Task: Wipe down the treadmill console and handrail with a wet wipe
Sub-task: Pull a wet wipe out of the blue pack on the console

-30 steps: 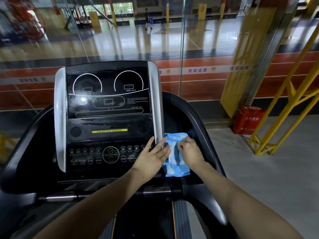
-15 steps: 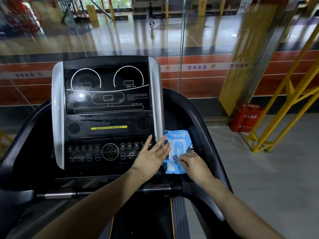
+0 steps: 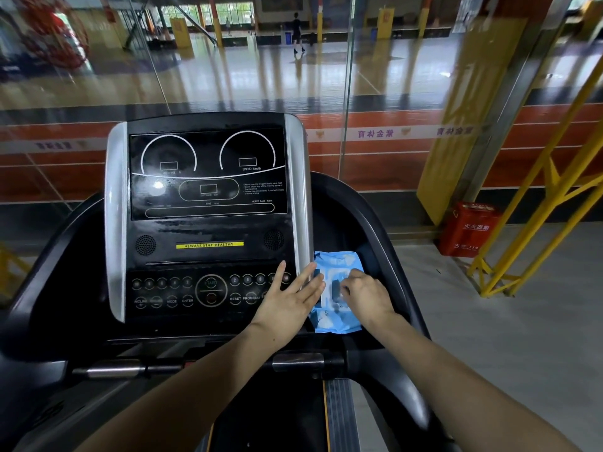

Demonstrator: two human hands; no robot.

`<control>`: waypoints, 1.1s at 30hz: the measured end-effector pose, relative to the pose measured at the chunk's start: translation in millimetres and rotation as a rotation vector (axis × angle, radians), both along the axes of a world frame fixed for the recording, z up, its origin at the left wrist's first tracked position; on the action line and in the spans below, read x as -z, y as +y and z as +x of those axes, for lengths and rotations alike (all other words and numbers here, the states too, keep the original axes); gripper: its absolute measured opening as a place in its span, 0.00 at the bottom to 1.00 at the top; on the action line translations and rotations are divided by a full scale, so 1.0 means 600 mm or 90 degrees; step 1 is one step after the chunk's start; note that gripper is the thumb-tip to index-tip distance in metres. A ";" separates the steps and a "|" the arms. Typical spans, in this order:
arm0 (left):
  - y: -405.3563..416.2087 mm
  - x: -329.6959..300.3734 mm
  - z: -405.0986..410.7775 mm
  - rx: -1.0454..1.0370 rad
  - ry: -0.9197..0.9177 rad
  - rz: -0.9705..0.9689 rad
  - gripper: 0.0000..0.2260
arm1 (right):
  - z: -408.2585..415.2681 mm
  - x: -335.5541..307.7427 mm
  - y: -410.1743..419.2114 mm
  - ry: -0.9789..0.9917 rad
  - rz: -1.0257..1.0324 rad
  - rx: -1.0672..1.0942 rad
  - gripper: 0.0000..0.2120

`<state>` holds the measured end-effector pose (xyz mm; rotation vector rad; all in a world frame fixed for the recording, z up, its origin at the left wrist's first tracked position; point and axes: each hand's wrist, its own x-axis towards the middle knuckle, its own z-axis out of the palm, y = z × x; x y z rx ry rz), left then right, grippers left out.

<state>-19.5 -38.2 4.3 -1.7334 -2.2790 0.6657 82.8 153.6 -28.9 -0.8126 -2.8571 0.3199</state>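
A gym: a treadmill console (image 3: 208,220) stands near, and beyond the glass wall (image 3: 346,76) a glossy sports court (image 3: 261,70) stretches far back.

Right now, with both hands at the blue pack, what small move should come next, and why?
Probably pull one wipe out with the right hand, while the left hand steadies the pack. The right fingers are curled over the pack's middle, the left hand lies flat beside it, and no loose wipe shows yet, so the console cannot be wiped.
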 end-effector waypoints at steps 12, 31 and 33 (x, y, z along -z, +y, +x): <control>0.000 -0.001 0.004 -0.012 -0.044 0.014 0.37 | -0.042 -0.010 0.003 -0.162 0.118 -0.064 0.14; -0.001 0.005 0.002 -0.009 -0.041 0.029 0.38 | -0.013 -0.016 0.008 -0.039 0.129 -0.193 0.20; 0.000 0.005 0.002 -0.009 -0.038 0.029 0.37 | -0.012 -0.021 0.009 -0.051 0.100 -0.197 0.10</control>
